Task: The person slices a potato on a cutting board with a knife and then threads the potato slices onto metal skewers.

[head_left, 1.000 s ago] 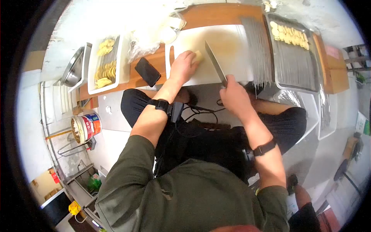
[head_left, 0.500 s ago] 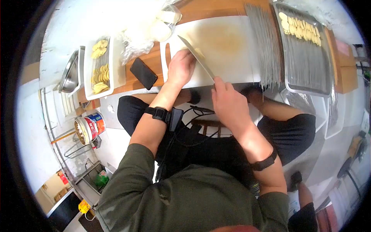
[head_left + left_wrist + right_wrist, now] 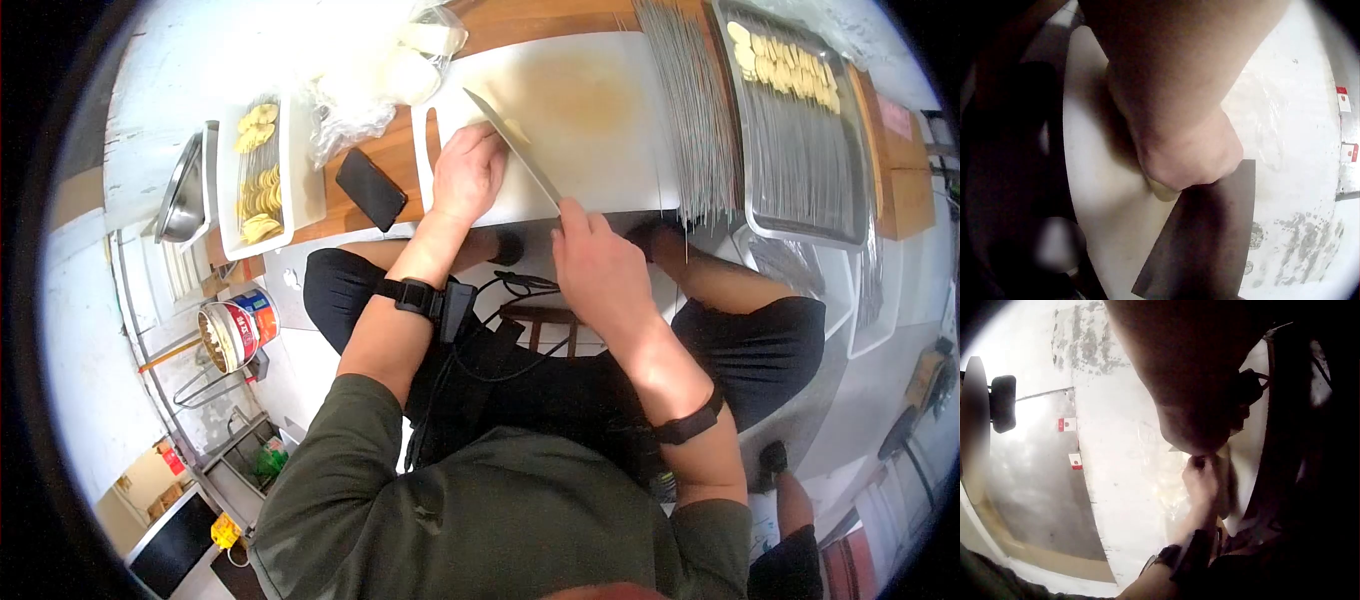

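On the white cutting board (image 3: 610, 160) my left hand (image 3: 468, 175) holds a pale yellow potato piece (image 3: 1164, 192) with curled fingers. Most of that piece is hidden under the hand; a bit of it (image 3: 517, 130) shows beyond the blade. My right hand (image 3: 600, 265) grips the handle of a kitchen knife (image 3: 530, 168). Its long, broad blade slants up and left across the board, right beside the left fingertips. In the left wrist view the blade (image 3: 1210, 231) stands as a dark sheet close by the potato piece.
Many thin metal skewers (image 3: 690, 120) lie right of the board. Beyond them, a metal tray (image 3: 805, 228) holds skewered yellow slices. Left are a black phone (image 3: 371, 190), clear plastic bags (image 3: 345, 125), a white tray (image 3: 290, 205) of skewered slices and a metal bowl (image 3: 182, 190).
The knife and right hand have moved left, bringing the blade from apart to beside the left fingers at the potato piece. Over the last half second both hands have hardly moved.
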Action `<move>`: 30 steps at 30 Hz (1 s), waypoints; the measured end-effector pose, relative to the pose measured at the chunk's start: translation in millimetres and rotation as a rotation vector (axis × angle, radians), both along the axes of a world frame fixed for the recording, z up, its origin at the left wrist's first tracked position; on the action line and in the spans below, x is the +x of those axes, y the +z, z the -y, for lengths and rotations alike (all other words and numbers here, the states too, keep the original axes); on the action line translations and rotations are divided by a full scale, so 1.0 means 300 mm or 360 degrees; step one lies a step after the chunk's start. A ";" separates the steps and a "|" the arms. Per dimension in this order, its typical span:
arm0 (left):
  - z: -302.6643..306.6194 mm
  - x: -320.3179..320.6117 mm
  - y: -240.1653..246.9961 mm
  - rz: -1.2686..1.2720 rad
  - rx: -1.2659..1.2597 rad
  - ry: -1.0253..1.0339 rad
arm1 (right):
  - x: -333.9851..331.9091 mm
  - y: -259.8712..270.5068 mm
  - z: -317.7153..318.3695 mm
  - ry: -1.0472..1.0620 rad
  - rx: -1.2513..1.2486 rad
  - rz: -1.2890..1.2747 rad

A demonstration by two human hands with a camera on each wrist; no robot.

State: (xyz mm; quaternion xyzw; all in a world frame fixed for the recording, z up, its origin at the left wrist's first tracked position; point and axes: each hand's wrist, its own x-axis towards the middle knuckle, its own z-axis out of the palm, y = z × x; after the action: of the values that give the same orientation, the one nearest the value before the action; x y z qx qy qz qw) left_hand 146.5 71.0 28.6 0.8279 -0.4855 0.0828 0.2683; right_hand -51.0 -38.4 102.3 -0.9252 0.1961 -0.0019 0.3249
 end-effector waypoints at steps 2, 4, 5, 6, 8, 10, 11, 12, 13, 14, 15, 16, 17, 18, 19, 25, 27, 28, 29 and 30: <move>0.001 0.001 0.002 -0.0006 -0.0006 -0.0002 | 0.002 0.003 0.004 0.0008 0.0012 -0.0009; 0.001 -0.006 0.001 -0.0017 -0.0010 -0.0004 | -0.001 0.003 0.004 0.0006 -0.0026 0.0030; 0.003 -0.006 -0.001 -0.0019 -0.0015 0.0013 | 0.001 0.002 0.006 0.0008 -0.0069 0.0078; 0.004 -0.006 -0.003 -0.0021 -0.0018 0.0032 | 0.002 0.003 0.009 0.0006 -0.0068 0.0077; 0.003 -0.007 -0.004 -0.0018 0.0005 0.0040 | 0.003 0.005 0.010 0.0033 -0.0068 0.0021; 0.005 -0.005 -0.002 -0.0012 0.0024 0.0050 | 0.003 0.003 0.010 0.0038 -0.0087 0.0031; 0.006 -0.006 0.000 -0.0014 0.0017 0.0039 | 0.003 0.003 0.010 0.0043 -0.0105 0.0040; 0.004 -0.008 0.000 -0.0017 0.0011 0.0030 | 0.004 0.004 0.011 0.0047 -0.0103 0.0037; 0.004 -0.008 -0.002 -0.0019 0.0011 0.0031 | 0.008 0.008 0.016 0.0067 -0.0131 0.0006; 0.005 -0.005 -0.005 -0.0019 0.0006 0.0029 | 0.012 0.009 0.021 0.0087 -0.0160 -0.0026; 0.006 -0.005 -0.007 -0.0020 0.0001 0.0027 | 0.015 0.009 0.023 0.0088 -0.0161 -0.0028; 0.004 -0.006 -0.009 -0.0022 -0.0001 0.0029 | 0.017 0.009 0.024 0.0095 -0.0171 -0.0042; 0.003 -0.006 -0.010 -0.0036 0.0023 0.0037 | 0.019 0.009 0.026 0.0101 -0.0182 -0.0057; 0.004 -0.006 -0.010 -0.0049 0.0045 0.0044 | 0.021 0.008 0.028 0.0100 -0.0185 -0.0057; 0.004 -0.008 -0.009 -0.0051 0.0045 0.0044 | 0.022 0.006 0.029 0.0105 -0.0182 -0.0062; 0.004 -0.009 -0.010 -0.0072 0.0065 0.0030 | 0.028 0.005 0.034 0.0113 -0.0174 -0.0129; 0.007 -0.013 -0.008 -0.0092 0.0044 0.0055 | 0.031 0.007 0.033 0.0108 -0.0170 -0.0140; 0.009 -0.014 -0.006 -0.0092 0.0043 0.0055 | 0.032 0.011 0.031 0.0111 -0.0166 -0.0152; 0.009 -0.015 -0.004 -0.0079 0.0054 0.0062 | 0.033 0.015 0.031 0.0114 -0.0161 -0.0164; 0.007 -0.018 -0.004 -0.0068 0.0068 0.0068 | 0.033 0.016 0.031 0.0114 -0.0160 -0.0167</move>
State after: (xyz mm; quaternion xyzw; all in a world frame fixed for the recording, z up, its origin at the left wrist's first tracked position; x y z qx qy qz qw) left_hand 141.2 68.9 27.5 0.8453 -0.4634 0.0604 0.2591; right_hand -41.0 -47.8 107.0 -0.9456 0.1793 0.0483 0.2671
